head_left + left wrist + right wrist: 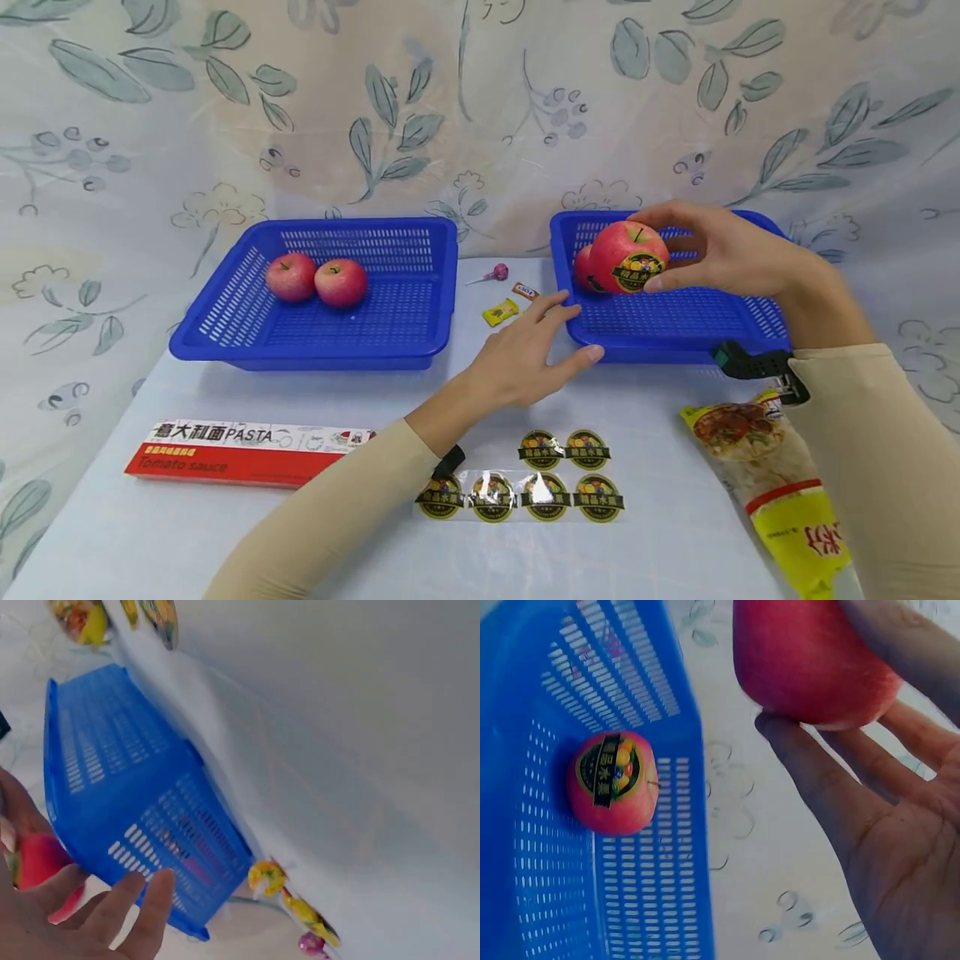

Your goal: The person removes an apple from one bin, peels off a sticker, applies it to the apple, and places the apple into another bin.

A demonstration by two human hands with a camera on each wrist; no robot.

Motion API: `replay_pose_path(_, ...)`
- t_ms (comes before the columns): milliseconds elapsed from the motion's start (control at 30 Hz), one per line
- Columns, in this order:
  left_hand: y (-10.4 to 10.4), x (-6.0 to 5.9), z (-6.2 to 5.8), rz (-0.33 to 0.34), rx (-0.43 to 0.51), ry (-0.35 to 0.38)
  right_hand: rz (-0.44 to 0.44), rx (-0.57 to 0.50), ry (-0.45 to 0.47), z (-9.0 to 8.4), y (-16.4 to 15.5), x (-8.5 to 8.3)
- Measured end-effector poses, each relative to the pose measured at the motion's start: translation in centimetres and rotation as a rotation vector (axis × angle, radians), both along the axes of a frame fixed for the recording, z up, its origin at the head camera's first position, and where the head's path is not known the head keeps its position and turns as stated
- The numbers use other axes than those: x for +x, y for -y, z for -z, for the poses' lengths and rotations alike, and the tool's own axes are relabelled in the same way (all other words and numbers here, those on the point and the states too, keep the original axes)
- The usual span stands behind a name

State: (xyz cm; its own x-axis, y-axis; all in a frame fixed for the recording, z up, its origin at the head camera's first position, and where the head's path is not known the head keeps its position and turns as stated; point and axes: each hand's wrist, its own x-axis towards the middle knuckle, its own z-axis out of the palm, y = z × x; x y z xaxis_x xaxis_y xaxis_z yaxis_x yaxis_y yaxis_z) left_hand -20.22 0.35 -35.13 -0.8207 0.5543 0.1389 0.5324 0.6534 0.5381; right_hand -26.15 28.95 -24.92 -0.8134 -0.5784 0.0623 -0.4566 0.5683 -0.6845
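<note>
My right hand grips a red apple with a round black-and-gold fruit sticker on its front, held above the right blue basket. In that basket lies another apple, which also bears a sticker in the right wrist view. My left hand reaches to the basket's near left corner with its fingers spread and nothing in them. In the left wrist view, its fingers are in front of the basket wall; whether they touch it I cannot tell.
The left blue basket holds two apples. Between the baskets lie a lollipop and wrapped candies. Nearer are a pasta box, several round stickers and a yellow food packet. Patterned cloth hangs behind.
</note>
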Motion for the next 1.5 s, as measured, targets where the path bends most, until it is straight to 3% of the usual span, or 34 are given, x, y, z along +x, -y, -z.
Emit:
replay_pose_path(267,-0.6,-0.5,0.2,-0.036,-0.028,-0.101,0.073,0.003,0.054,1.4,-1.2,-4.1)
replay_pose_path(467,-1.1,-1.0,-0.1,-0.092,0.017,-0.051,0.176,0.050,0.089,2.9,-3.0,-6.7)
replay_pose_path(700,-1.3,-1.3,-0.3,-0.104,-0.059,-0.100,0.258,0.126,0.199,4.8,-5.5,-8.9)
replay_pose_path(833,-1.3,-1.3,-0.4,-0.110,-0.078,-0.125,0.279,0.169,0.267,6.3,-6.7,-9.6)
replay_pose_path(1100,-1.5,-1.2,-0.5,-0.120,-0.096,-0.103,0.260,0.197,0.388,8.4,-7.3,-10.2)
replay_pose_path(1233,-1.4,-1.2,-0.7,-0.120,-0.111,-0.099,0.259,0.212,0.413,8.4,-6.9,-10.4)
replay_pose_path(1367,-1.0,-1.2,-1.4,-0.096,-0.150,-0.045,0.242,0.284,0.411,8.0,-6.6,-10.3)
replay_pose_path(1500,0.4,-1.2,-2.4,-0.055,-0.208,-0.003,0.181,0.373,0.348,6.6,-6.5,-9.9)
